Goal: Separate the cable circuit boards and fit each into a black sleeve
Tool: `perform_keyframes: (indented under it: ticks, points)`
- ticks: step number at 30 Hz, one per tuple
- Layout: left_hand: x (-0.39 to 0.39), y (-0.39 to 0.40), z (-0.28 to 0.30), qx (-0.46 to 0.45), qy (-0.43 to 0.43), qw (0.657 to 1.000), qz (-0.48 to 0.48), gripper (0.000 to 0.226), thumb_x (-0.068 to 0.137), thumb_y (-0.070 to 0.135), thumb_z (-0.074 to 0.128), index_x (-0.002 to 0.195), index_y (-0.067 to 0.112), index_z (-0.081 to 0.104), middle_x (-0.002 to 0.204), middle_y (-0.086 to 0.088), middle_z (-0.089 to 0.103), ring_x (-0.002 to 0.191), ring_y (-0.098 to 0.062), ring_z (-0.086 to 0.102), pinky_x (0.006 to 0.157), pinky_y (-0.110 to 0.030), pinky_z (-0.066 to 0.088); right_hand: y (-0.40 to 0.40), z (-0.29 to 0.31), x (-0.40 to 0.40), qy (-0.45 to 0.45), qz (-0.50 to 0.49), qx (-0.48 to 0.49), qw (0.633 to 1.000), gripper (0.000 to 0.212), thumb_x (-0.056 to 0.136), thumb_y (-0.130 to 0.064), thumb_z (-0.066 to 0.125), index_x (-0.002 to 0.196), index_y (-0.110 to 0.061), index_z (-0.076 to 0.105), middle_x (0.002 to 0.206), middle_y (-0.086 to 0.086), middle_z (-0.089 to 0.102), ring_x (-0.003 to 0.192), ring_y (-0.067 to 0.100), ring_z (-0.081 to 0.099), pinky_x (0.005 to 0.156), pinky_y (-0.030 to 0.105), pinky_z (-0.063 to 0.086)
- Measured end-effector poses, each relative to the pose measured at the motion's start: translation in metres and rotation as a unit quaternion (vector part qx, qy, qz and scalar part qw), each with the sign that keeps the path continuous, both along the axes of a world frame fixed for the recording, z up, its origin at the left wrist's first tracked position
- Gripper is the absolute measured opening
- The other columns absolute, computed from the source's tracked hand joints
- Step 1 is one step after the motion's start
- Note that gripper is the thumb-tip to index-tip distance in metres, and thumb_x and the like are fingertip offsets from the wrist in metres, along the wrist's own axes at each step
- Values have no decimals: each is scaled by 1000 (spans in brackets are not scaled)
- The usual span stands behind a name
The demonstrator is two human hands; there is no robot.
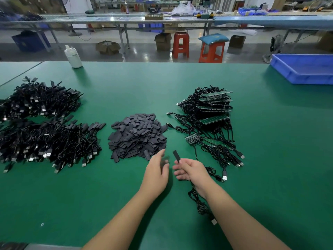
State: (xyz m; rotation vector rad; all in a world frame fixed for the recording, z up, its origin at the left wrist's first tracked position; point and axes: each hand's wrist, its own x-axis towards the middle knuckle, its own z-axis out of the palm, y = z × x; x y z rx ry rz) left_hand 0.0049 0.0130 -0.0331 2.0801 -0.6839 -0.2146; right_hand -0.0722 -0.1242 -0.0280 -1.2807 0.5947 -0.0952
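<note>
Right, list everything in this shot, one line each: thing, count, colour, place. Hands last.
table: one, green, fills the foreground.
sleeve pile: one heap, black, table centre.
finished cables: two big heaps, black, table left.
board panels with cables: one stack, green boards and black leads, right of the sleeves.
bottle: one, white, far left edge of the table.
bin: one, blue, far right corner.
stools: two, red-orange, on the floor beyond.
cardboard boxes: several, brown, floor under the far benches.
left hand: blurred, fingers straight, near the pile.
right hand: pinches one sleeved board, its cable trailing towards the viewer.
</note>
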Motion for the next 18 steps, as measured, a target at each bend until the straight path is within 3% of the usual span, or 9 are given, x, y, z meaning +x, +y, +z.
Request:
perform_keyframes:
  ticks: [3, 7, 11, 15, 18]
  points:
    - [-10, -1, 1, -39, 191, 981, -9, 38, 96, 26, 61, 133, 19, 56, 107, 7, 72, 96, -9, 68, 96, -36, 52, 1, 6, 3, -72, -92, 167, 979, 22, 102, -12, 51, 110, 4, 64, 96, 15, 71, 85, 21, 71, 75, 29, 59]
    - [-23, -1, 7, -46, 258, 963, -64, 34, 91, 34, 69, 121, 21, 62, 93, 9, 75, 79, -6, 68, 85, -28, 55, 9, 29, 16, -141, -161, 320, 923, 21, 102, -13, 49, 104, 1, 65, 92, 13, 71, 88, 22, 72, 77, 30, 61]
    - [-29, 4, 16, -161, 431, 884, -84, 27, 99, 30, 57, 102, 6, 68, 96, -14, 74, 81, -19, 70, 78, -31, 57, 11, 53, 33, -175, -175, 364, 898, 20, 102, -16, 50, 102, -3, 65, 89, 10, 71, 86, 20, 71, 83, 31, 61]
    - [-27, 16, 15, -253, 460, 841, -129, 25, 90, 18, 65, 108, 0, 66, 105, -18, 71, 92, -25, 69, 90, -35, 53, 6, 64, 43, -194, -181, 374, 889, 19, 101, -17, 53, 102, -3, 66, 91, 9, 70, 85, 19, 72, 83, 32, 60]
    - [-24, 22, 16, -268, 464, 837, -112, 30, 84, 10, 67, 111, -2, 64, 101, -20, 71, 95, -32, 70, 85, -35, 55, 5, 63, 47, -182, -170, 334, 909, 19, 101, -17, 53, 104, -4, 67, 91, 9, 71, 85, 19, 71, 80, 31, 60]
